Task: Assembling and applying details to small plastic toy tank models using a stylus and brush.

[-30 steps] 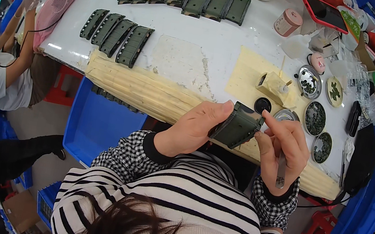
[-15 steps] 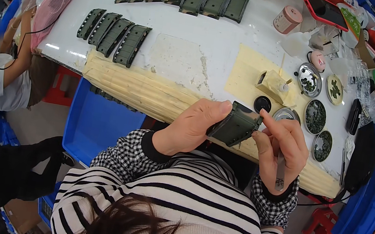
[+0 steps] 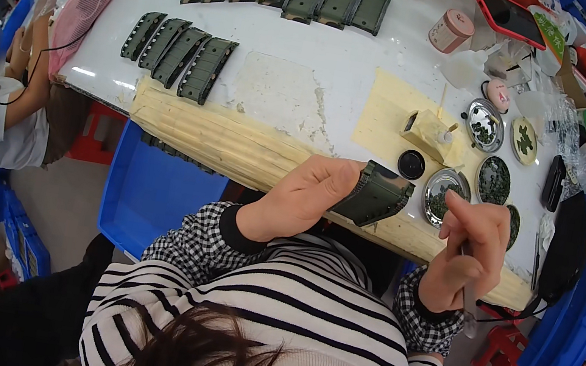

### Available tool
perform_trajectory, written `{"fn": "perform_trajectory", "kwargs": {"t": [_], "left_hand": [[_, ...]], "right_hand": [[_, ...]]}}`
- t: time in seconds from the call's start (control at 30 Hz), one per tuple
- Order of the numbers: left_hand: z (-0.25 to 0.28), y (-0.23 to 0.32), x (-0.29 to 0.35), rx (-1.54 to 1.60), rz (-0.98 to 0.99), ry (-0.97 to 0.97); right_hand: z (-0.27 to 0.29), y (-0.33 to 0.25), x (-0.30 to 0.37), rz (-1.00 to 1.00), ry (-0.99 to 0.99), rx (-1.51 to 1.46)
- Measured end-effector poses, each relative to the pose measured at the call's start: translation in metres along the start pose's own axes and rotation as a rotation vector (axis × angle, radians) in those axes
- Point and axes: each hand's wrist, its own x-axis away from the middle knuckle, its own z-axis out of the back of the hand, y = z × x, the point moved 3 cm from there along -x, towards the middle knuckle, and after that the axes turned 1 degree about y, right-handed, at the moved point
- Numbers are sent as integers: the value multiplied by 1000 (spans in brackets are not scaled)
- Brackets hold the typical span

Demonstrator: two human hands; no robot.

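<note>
Out over the bench's padded yellow edge [image 3: 225, 128], the left hand [image 3: 306, 197] holds a curved green camouflage casing [image 3: 379, 197], its thumb on the casing's left side and its other fingers mostly hidden underneath. The casing is tilted; its long axis appears to run from a patterned end, farther from the body, down and leftward toward the lap, though the hand covers part of it.

The right hand [image 3: 473, 246] is apart from the casing, to its right. Its thumb and index fingers stand parted, the others curl in, and a slim metal tool [image 3: 470, 297] is tucked in the grip, its end hanging past the wrist. Whether a small piece sits at those fingertips I cannot tell.

From the right hand, then, the casing lies leftward, while a round metal dish [image 3: 426, 196] of dark green bits lies just beyond the index fingertip, which overlaps its rim in this view; touching or above, I cannot say. The right hand is the nearer one to that dish.
</note>
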Motion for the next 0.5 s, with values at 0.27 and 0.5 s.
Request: {"fn": "perform_trajectory", "kwargs": {"t": [0.27, 0.5], "left_hand": [[1, 16, 5, -47, 11, 34], [70, 65, 24, -1108, -269, 639]], "right_hand": [[9, -2, -3, 185, 226, -176], [19, 11, 2, 158, 196, -96]]}}
